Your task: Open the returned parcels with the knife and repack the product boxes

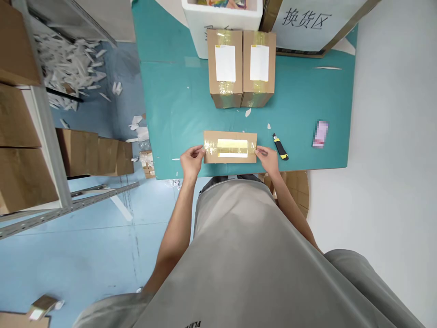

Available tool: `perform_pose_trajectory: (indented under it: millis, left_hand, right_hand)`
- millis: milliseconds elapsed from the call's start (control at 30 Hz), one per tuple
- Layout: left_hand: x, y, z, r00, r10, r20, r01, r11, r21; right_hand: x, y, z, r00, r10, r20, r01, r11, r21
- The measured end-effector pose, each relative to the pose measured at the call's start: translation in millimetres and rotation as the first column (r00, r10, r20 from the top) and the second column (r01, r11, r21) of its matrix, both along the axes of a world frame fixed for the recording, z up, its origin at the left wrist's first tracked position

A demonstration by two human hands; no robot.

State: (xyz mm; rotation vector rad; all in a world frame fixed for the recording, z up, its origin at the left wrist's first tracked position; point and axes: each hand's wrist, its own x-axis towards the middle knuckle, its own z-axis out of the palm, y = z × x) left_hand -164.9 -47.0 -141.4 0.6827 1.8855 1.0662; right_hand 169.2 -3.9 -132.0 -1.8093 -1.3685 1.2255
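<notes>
A small cardboard box (213,159) lies lengthwise near the front edge of the green-covered table, with a white label and clear yellowish tape across its top. At its left end, my left hand (192,161) has thumb and fingers pinched together against the edge. My right hand (268,158) pinches the right end the same way, where the tape reaches. Just right of that hand lies a black and yellow utility knife (280,146). How high the box is cannot be made out from above.
Two taped, labelled cartons (225,86) stand side by side farther back, before a white foam bin (221,18) and a large box with handwriting (303,25). A blurred pink item (320,134) lies at right. Shelving with cartons (25,173) stands left; scraps litter the floor.
</notes>
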Motion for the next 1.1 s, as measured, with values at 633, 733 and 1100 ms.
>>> perform_pose_trajectory:
  millis: [633,733,1100]
  left_hand:
    - [23,11,-43.6,0.962,0.139,0.234,-0.064,0.952,-0.299]
    - [32,13,-31.7,0.966,0.063,0.25,-0.015,0.981,-0.193]
    - [109,14,11.2,0.814,-0.517,0.264,0.539,0.842,-0.013]
  right_hand:
    - [-11,-39,21.9,0.872,0.248,0.423,-0.305,0.95,0.072]
    - [11,-41,12.5,0.916,0.109,0.385,-0.153,0.984,0.087]
    - [77,-51,10.7,0.974,-0.182,0.132,0.175,0.983,0.06]
